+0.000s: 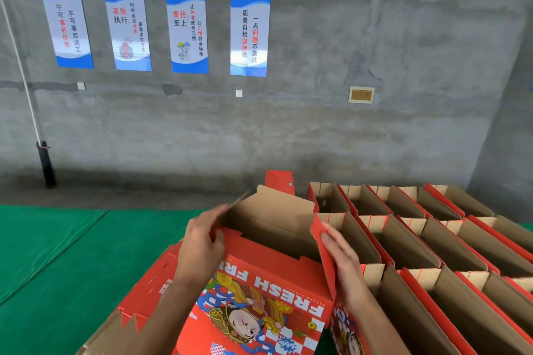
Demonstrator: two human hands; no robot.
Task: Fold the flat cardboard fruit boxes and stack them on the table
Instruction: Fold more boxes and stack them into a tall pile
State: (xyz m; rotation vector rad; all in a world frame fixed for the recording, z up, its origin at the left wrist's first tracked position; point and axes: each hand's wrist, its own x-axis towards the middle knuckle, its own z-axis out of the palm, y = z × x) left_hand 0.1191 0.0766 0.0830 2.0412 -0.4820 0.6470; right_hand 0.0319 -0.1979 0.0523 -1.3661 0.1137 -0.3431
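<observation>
While both hands work at its top edges, a red cardboard fruit box (259, 282), half opened and printed with "FRESH FRUIT" and a cartoon figure, stands at about 6 o'clock in the head view, its brown inside facing up. The left hand (202, 242), at 7 o'clock of the box opening, has its fingers curled around the left side flap (230, 207), pinching the thin cardboard edge. The right hand (343, 262), at 4 o'clock of the opening, grips the red right side flap (323, 242), thumb on its outer face, the flap standing tilted upward. Below the box, toward 8 o'clock, lies a pile of flat red boxes (150, 291) on the green table covering (57, 253). From 2 to 5 o'clock, rows of folded open boxes (418, 239) stand side by side, touching, brown interiors up. Behind, at 12 o'clock, a grey concrete wall (403, 37) carries four blue-and-white posters (187, 30) with Chinese text.
</observation>
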